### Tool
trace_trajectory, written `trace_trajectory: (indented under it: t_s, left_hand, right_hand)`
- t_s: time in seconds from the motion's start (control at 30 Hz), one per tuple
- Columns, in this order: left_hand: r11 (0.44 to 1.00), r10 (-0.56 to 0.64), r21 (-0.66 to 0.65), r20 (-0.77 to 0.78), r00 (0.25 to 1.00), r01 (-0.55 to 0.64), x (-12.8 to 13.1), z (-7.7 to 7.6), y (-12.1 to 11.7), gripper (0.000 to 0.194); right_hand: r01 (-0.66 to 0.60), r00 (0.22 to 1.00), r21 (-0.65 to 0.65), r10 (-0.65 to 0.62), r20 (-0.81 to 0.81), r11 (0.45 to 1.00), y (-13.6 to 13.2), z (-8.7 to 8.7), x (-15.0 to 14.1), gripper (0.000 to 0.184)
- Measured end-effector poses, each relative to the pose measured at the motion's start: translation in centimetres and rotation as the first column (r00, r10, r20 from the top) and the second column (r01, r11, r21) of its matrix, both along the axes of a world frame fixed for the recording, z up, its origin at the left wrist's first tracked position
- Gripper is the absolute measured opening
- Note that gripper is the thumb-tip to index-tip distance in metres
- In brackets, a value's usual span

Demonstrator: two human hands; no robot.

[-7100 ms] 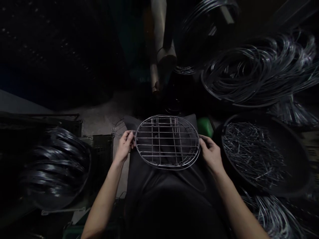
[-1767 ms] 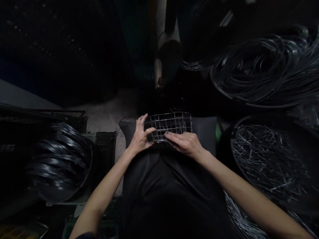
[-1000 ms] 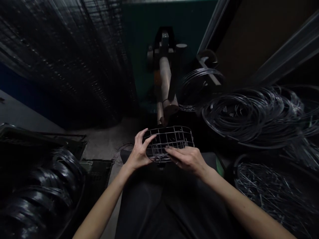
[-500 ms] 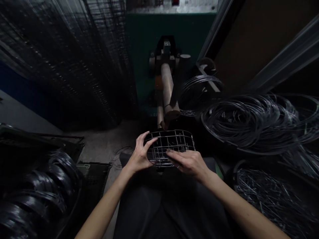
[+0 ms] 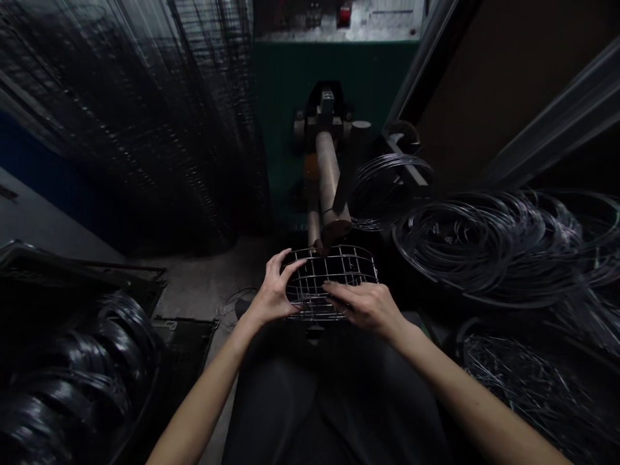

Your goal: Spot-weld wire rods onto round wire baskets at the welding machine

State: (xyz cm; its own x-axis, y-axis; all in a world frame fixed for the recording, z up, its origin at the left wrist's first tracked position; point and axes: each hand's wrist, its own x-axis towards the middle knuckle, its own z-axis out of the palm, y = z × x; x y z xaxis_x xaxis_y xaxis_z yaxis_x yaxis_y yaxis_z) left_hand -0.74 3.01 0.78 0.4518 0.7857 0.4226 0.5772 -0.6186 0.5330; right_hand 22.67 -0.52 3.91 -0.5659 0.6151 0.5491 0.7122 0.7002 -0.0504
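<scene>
A person's left hand (image 5: 276,287) is curled around the left end of a silvery oval basket of crossed metal wire (image 5: 334,275), its fingers spread apart from one another yet clamped on the wire frame. The right hand (image 5: 372,307) lies along the basket's near side with its fingers close together and pointing leftward; their tips are against the wires, but I cannot tell whether they pinch one. So the basket sits between the two sets of fingers, its long side facing the person, above black cloth (image 5: 334,400) that covers the lap below them. Just beyond the fingers, a thick pale metal cylinder (image 5: 329,171) and a thinner brownish metal rod (image 5: 314,223) come down from a dark green machine panel (image 5: 281,77); their ends are at the basket's far rim, though contact there cannot be made out. Beyond and to the right of the right fingers hangs a loose coil of shiny wire (image 5: 390,165), and further right is a heap of grey wire rings (image 5: 489,236). Nearer, right of the right forearm, is a pile of short straight wire pieces (image 5: 518,374). Well left of the left fingers are stacked bundles of glossy dark wire rings (image 5: 82,378).
</scene>
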Motion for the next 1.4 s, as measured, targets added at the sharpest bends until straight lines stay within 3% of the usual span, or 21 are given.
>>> trace_trajectory:
  t_s: [0.33,0.6,0.73,0.9,1.07,1.2,1.4]
  left_hand:
    - [0.999,-0.005,-0.034,-0.016,1.000,0.005,-0.3,1.0,0.3,0.089]
    - [0.998,-0.020,-0.063,-0.032,0.999,0.018,-0.4,1.5,3.6,0.092]
    - [0.999,0.006,-0.047,-0.029,1.000,-0.008,-0.4,1.1,3.9,0.091]
    - [0.999,0.027,-0.047,-0.023,0.999,-0.028,-0.2,0.9,4.0,0.094]
    - [0.994,0.049,-0.095,-0.018,0.999,-0.050,-0.2,1.0,5.8,0.095]
    - [0.996,0.048,-0.079,-0.006,0.999,-0.048,-0.3,0.9,6.6,0.093]
    - [0.998,0.037,-0.047,-0.013,0.999,-0.038,-0.7,1.1,5.8,0.094]
  right_hand:
    - [0.048,0.999,-0.070,-0.047,0.011,0.996,0.4,0.0,0.1,0.022]
    - [0.142,0.990,-0.128,-0.142,0.009,0.982,3.4,0.1,-0.2,0.022]
    - [0.159,0.987,-0.112,-0.160,0.000,0.981,3.2,-0.4,0.0,0.023]
    - [0.185,0.973,-0.151,-0.203,-0.112,0.971,2.1,-0.6,0.6,0.016]
    - [0.154,0.960,-0.162,-0.186,-0.211,0.975,4.0,-0.8,0.5,0.013]
    - [0.180,0.966,-0.134,-0.201,-0.162,0.974,5.0,-0.9,0.3,0.012]
    - [0.273,0.961,-0.034,-0.275,-0.041,0.961,3.9,-0.7,0.1,0.016]
